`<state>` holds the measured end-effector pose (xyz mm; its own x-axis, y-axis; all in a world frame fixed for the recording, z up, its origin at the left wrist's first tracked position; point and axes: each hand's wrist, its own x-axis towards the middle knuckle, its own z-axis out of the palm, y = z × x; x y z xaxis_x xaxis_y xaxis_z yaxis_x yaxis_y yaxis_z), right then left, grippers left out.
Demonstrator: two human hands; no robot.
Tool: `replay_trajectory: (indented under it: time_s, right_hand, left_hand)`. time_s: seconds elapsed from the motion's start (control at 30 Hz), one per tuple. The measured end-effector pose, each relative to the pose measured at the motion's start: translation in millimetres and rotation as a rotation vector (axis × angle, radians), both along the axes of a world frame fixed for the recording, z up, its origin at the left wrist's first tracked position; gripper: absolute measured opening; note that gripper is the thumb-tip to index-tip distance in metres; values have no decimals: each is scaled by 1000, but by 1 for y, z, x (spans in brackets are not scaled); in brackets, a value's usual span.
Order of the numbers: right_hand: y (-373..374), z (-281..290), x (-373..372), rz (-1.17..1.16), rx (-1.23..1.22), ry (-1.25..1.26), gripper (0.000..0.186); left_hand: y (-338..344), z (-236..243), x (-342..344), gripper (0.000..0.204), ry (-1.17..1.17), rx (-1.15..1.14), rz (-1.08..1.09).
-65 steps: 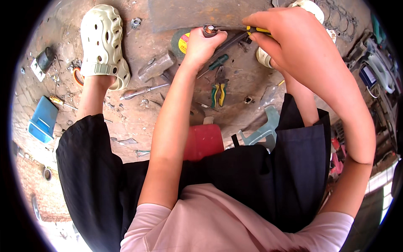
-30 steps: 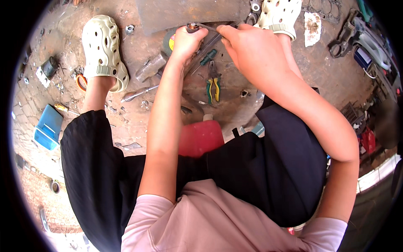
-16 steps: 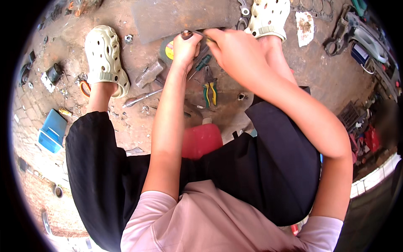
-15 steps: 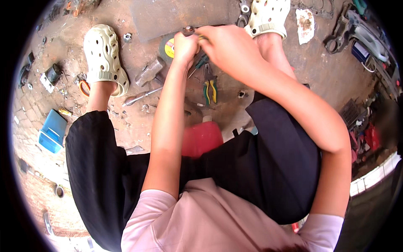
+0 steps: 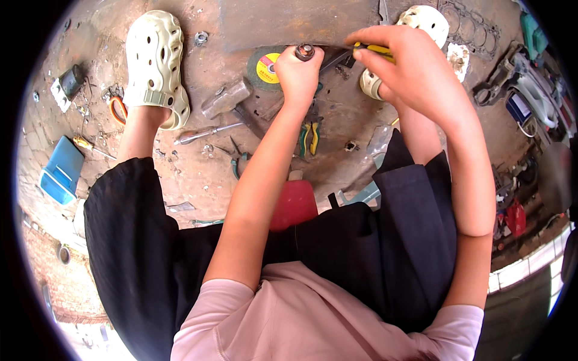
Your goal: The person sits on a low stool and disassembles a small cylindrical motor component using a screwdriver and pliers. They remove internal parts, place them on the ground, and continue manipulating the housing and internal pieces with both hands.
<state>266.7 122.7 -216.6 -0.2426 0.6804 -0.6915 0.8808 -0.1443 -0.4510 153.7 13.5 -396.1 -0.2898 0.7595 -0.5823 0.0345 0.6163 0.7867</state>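
Observation:
My left hand point(image 5: 299, 78) is closed round a dark, round metal part point(image 5: 305, 52), whose end shows above the fist; the rest is hidden. To its right, my right hand point(image 5: 409, 72) grips a tool with a yellow and black handle point(image 5: 378, 50); its exact kind is not clear. The two hands are apart. Beside my left fist lies a cutting disc point(image 5: 257, 67) with a yellow centre. A hammer point(image 5: 229, 99), a screwdriver point(image 5: 208, 133) and yellow-and-green-handled pliers point(image 5: 312, 138) lie on the ground nearer to me.
A flat metal plate point(image 5: 289, 21) lies ahead of my hands. Orange-handled scissors point(image 5: 118, 111) and a blue bin point(image 5: 62, 171) are at left. A red seat point(image 5: 293, 204) shows between my legs. Metal machine parts point(image 5: 533, 102) crowd the right side.
My right hand has pulled away to the right from my left hand, with the yellow and black tool now in sight. My left hand still grips the metal part. The whole view has shifted.

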Motion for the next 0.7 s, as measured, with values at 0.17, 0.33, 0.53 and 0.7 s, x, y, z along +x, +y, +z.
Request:
replay_trajectory:
  time_s: [0.17, 0.33, 0.53, 0.7]
  right_hand:
    - [3, -18, 11, 160, 89, 103, 24]
    - [21, -25, 8, 213, -41, 71, 24]
    - [70, -15, -3, 337, -393, 30, 20]
    - [71, -11, -25, 411, -306, -76, 20]
  left_hand:
    - [-2, -2, 4, 24, 35, 5, 17]
    - [-3, -1, 6, 25, 40, 13, 37]
    - [-2, -4, 6, 22, 130, 15, -23]
    - [-3, -4, 7, 28, 123, 52, 36]
